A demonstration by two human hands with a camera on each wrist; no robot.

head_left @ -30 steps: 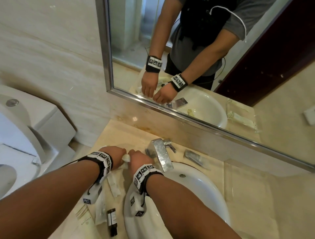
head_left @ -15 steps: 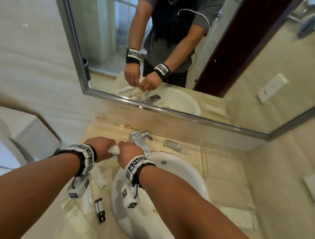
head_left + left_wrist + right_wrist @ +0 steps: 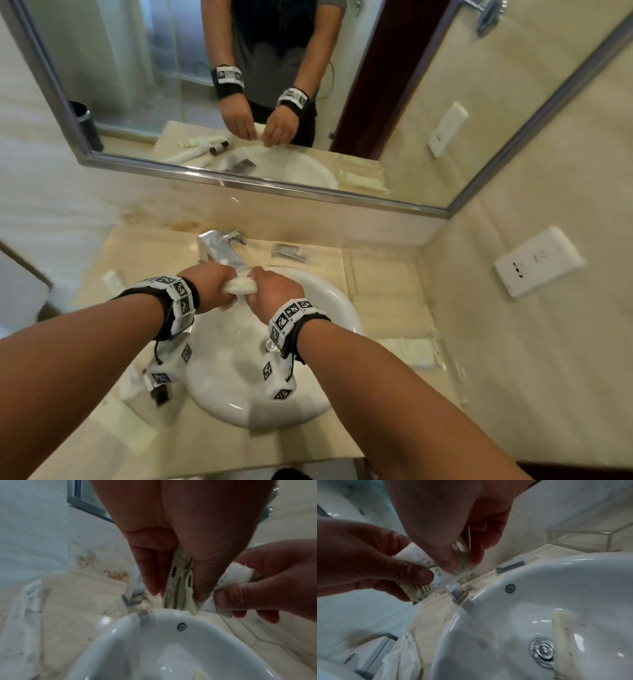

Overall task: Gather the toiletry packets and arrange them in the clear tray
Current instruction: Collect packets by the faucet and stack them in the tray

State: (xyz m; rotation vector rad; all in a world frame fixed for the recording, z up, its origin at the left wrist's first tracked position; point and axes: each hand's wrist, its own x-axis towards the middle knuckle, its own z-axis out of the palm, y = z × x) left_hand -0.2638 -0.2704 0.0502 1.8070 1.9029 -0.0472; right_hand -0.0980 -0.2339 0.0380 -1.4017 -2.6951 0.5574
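white and cream toiletry packets (image 3: 239, 285) sit bunched between two hands, held in the air over the back rim of a white basin (image 3: 318, 342), just in front of the chrome tap (image 3: 219, 250). the left hand (image 3: 209, 287) curls its thumb and fingers round one end of the bundle; in the left wrist view the packets' serrated edges (image 3: 178, 585) fan out below its thumb. the right hand (image 3: 274, 291) pinches the other end with curled fingers. the clear tray (image 3: 387, 294) stands on the beige stone worktop (image 3: 154, 260) to the right of the basin, well apart from the hands, with pale packets already lying in its near part. more packets (image 3: 132, 385) and a small dark bottle (image 3: 159, 394) lie on the worktop left of the basin, one more packet (image 3: 289, 251) behind it beside the tap, and one long sachet (image 3: 565, 628) inside the bowl.

the risk i judge from here: the bundle is loose and slippery, gripped only at its ends, so a packet from the middle could slide out and drop into the basin during the move across to the tray.
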